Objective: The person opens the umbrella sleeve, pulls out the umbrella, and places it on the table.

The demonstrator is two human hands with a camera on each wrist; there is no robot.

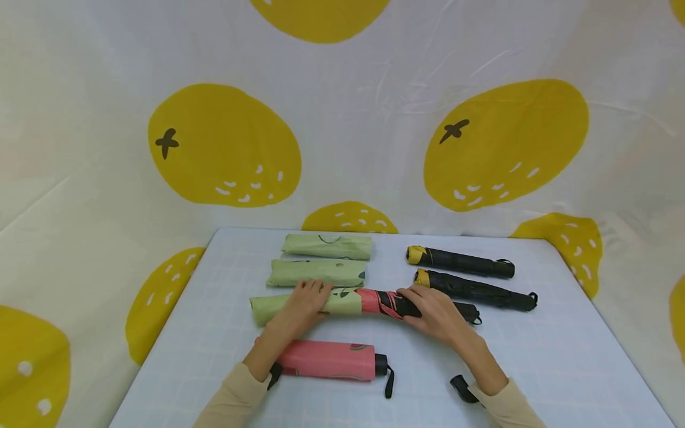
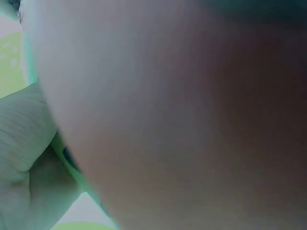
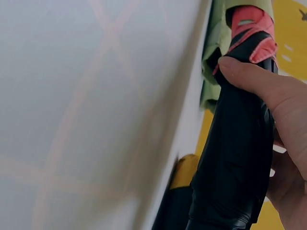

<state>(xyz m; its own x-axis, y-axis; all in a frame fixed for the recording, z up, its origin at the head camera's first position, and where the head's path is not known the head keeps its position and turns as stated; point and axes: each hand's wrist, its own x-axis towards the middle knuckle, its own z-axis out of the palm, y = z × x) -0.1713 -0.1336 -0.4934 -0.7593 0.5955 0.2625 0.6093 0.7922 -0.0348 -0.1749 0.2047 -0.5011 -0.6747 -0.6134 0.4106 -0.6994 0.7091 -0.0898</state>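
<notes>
A folded black umbrella (image 3: 235, 134) with pink trim lies crosswise over the table, its pink end inside the mouth of a pale green sleeve (image 1: 346, 302). My left hand (image 1: 306, 302) grips the sleeve near its middle. Round the umbrella's black part, just right of the pink, my right hand (image 1: 434, 310) has its thumb and fingers curled; the right wrist view shows the thumb on the near side. How deep the umbrella sits in the sleeve is hidden. A blurred close surface fills most of the left wrist view, with part of a hand (image 2: 24, 143) at its left edge.
Behind the hands lie two more pale green sleeves (image 1: 321, 273), one farther back than the other. Two black umbrellas (image 1: 471, 288) with yellow ends lie at the right. Nearer, a pink umbrella (image 1: 332, 360) with a black handle and strap lies below my left forearm.
</notes>
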